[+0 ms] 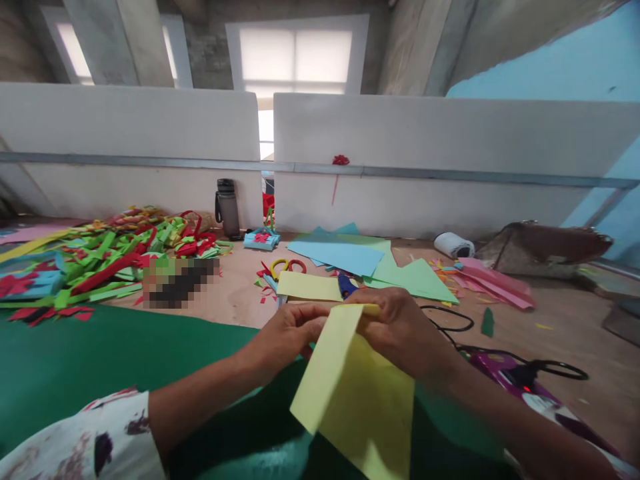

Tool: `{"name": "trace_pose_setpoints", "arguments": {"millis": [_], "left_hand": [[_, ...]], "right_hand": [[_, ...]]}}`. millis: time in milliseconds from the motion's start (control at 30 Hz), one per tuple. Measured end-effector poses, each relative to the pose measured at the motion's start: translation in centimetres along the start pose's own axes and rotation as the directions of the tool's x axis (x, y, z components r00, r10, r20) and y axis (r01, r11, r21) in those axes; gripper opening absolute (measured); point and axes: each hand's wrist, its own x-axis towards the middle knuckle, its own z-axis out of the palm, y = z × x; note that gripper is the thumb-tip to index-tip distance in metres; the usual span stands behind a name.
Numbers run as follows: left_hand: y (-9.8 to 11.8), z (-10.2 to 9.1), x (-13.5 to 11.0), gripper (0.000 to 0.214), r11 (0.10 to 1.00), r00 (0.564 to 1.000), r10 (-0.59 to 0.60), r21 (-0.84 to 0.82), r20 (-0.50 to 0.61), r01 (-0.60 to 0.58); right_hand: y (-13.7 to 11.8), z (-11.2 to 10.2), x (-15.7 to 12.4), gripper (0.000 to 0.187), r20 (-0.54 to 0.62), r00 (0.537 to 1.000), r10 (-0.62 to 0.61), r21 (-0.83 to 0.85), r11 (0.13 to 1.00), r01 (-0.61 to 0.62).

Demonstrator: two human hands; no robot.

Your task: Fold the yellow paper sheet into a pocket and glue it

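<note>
Between my hands is a folded sheet of yellow paper (370,407), its crease running down from the top and one flap turned toward the left. My left hand (293,333) pinches its upper left edge, thumb and fingers together. At the upper right, my right hand (395,327) is closed on the paper, some fingers hidden behind it. Just beyond my hands lies another yellow paper piece (313,287). A blue glue gun (346,285) shows partly behind my right hand. Scissors (287,268) with yellow and red handles lie past the yellow piece.
Colourful paper strips (115,257) are heaped at the left. Blue paper (335,253) and green paper (420,280) lie ahead, near a small blue paper basket (261,239) and a bottle (227,210). At the right are a purple power strip (515,377), a cable and a handbag (545,247).
</note>
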Motion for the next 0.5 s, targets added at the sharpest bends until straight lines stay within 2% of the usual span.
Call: {"name": "trace_pose_setpoints", "arguments": {"millis": [67,133,233,300,400,500], "left_hand": [[0.2,-0.9,-0.1,0.038,0.995,0.993,-0.097,-0.037,-0.062,0.095],[0.8,-2.0,-0.3,0.049,0.985,0.976,-0.171,-0.056,-0.133,0.165],[2.2,-3.2,-0.9,0.062,0.963,0.956,-0.256,0.054,-0.14,0.265],[3.0,-3.5,-1.5,0.068,0.923,0.963,-0.24,0.278,-0.124,0.266],[3.0,-3.7,-2.1,0.074,0.754,0.985,-0.146,0.634,-0.088,0.168],[1.6,-4.2,-1.9,0.059,0.596,0.995,-0.083,0.798,-0.057,0.095]], "right_hand": [[0.1,0.1,0.9,0.02,0.08,0.997,0.003,-0.308,0.951,0.022],[0.5,0.6,2.0,0.018,0.141,0.987,0.082,-0.533,0.846,0.006],[1.2,1.9,3.4,0.008,0.158,0.977,0.141,-0.613,0.79,-0.015],[1.4,2.7,3.9,0.005,0.185,0.968,0.17,-0.635,0.773,-0.014],[1.3,3.6,4.5,0.013,0.252,0.948,0.197,-0.651,0.759,0.015],[1.1,4.4,5.1,0.01,0.329,0.921,0.207,-0.649,0.759,0.061]]}}
